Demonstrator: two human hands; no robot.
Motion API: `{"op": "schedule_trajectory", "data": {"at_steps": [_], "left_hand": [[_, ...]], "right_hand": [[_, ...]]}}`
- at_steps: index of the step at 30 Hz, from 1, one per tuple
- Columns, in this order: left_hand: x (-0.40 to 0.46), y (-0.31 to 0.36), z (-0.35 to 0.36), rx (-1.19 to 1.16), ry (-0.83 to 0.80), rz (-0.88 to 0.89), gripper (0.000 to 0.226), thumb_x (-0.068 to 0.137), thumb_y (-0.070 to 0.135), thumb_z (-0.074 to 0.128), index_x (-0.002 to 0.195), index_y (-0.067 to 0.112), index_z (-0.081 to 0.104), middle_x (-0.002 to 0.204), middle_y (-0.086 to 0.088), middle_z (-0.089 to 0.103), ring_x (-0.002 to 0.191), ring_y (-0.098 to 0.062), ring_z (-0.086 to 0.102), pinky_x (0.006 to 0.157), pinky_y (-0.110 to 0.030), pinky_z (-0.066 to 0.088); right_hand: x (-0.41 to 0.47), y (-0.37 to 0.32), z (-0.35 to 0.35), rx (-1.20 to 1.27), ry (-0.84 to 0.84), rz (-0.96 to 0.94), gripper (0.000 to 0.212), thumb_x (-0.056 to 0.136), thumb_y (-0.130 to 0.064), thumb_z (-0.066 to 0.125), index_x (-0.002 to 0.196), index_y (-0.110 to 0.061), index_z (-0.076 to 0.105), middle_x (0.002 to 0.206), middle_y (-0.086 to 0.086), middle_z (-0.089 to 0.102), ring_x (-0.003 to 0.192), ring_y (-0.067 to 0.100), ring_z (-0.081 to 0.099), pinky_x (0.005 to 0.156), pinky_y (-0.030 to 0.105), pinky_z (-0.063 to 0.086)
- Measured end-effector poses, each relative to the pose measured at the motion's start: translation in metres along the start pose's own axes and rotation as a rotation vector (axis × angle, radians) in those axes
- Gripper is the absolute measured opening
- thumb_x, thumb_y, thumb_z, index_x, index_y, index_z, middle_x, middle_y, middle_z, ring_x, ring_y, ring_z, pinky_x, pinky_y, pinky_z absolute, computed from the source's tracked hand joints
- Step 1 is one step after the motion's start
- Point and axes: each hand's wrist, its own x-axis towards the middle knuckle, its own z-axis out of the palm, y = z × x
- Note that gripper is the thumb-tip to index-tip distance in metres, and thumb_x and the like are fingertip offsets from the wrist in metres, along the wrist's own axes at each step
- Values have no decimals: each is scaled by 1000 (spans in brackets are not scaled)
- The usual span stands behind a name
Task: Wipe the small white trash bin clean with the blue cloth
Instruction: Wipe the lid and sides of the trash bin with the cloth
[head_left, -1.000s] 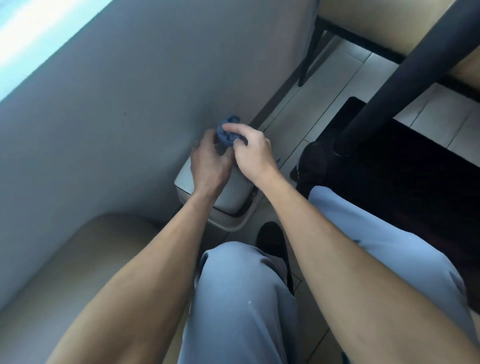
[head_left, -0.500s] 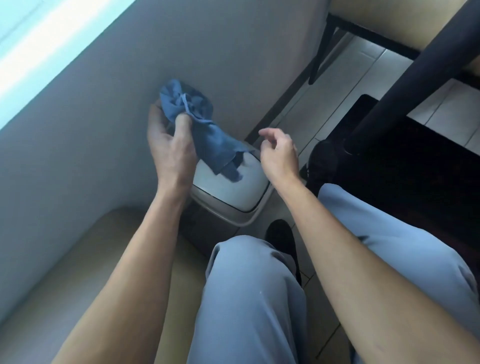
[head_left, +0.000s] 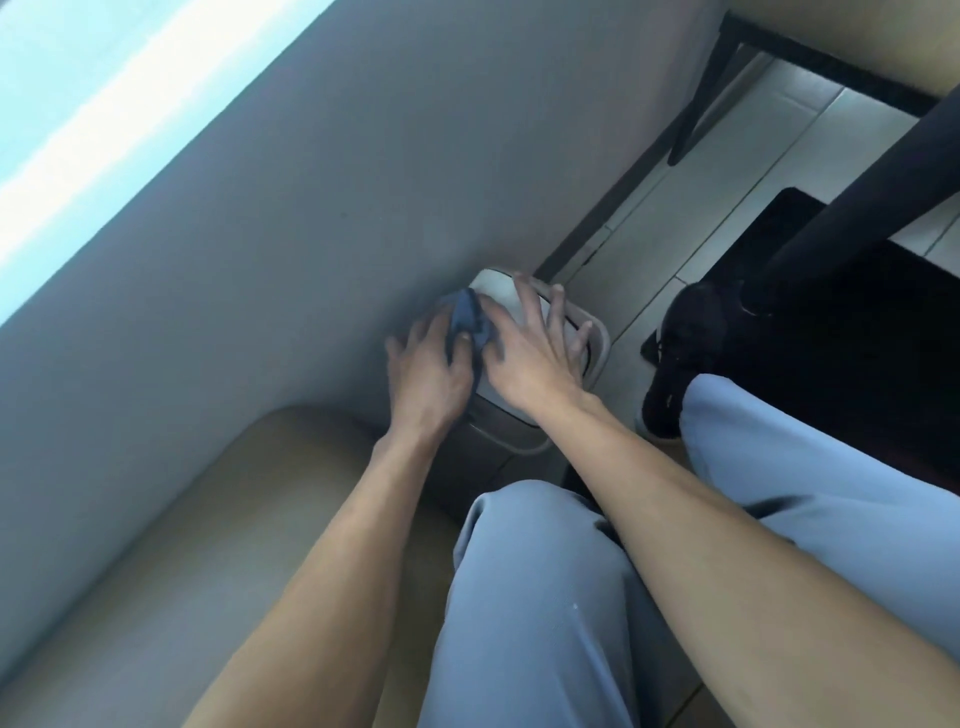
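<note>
I sit with both forearms reaching down toward the small white trash bin (head_left: 506, 293), which stands on the tiled floor (head_left: 727, 171) tight against the grey wall (head_left: 363, 156), just past the rounded end of the tan seat (head_left: 182, 519) I am on. The bin's lid is closed, so I cannot see what is inside it; only the pale lid top and the beige rim around it show. My left hand (head_left: 431, 376) rests at the bin's wall-side edge, with the blue cloth (head_left: 470, 322) bunched under its fingers, which curl round the cloth and press it onto the lid. My right hand (head_left: 535, 358) lies flat on the lid top beside the cloth, its fingers straight and spread apart, with the fingertips reaching toward the far rim; it grips nothing. The 2 hands touch or nearly touch at the cloth, though I cannot tell which. My knees in light blue trousers (head_left: 545, 597) fill the lower part of the view, 1 below the bin and 1 to its right. My black shoe (head_left: 691, 353) sits on the floor to the right of the bin, beside a dark mat (head_left: 831, 338) and the thick black table leg (head_left: 857, 182) that rises from it.
</note>
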Motion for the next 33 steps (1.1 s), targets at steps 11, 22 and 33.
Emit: {"op": "schedule_trajectory", "data": {"at_steps": [11, 22, 33], "left_hand": [[34, 22, 17, -273, -28, -259, 26, 105, 28, 37, 116, 12, 55, 124, -11, 62, 116, -32, 55, 86, -35, 38], [108, 45, 18, -264, -261, -132, 36, 107, 40, 38, 123, 21, 64, 116, -1, 67, 109, -23, 60, 89, -33, 44], [51, 14, 15, -277, -155, -68, 31, 109, 31, 40, 131, 20, 58, 126, 2, 64, 115, -17, 57, 89, -29, 39]], "right_hand": [[19, 27, -23, -93, -64, -60, 67, 93, -56, 52, 153, -50, 22, 168, -13, -8, 154, 37, -9, 112, 74, 19], [20, 40, -35, -127, -155, -58, 108, 72, -69, 76, 157, -48, 12, 165, -15, -24, 154, 33, -18, 114, 72, 22], [20, 38, -33, -109, -138, -86, 120, 67, -65, 81, 159, -38, 8, 166, -17, -17, 155, 33, -12, 112, 73, 25]]}}
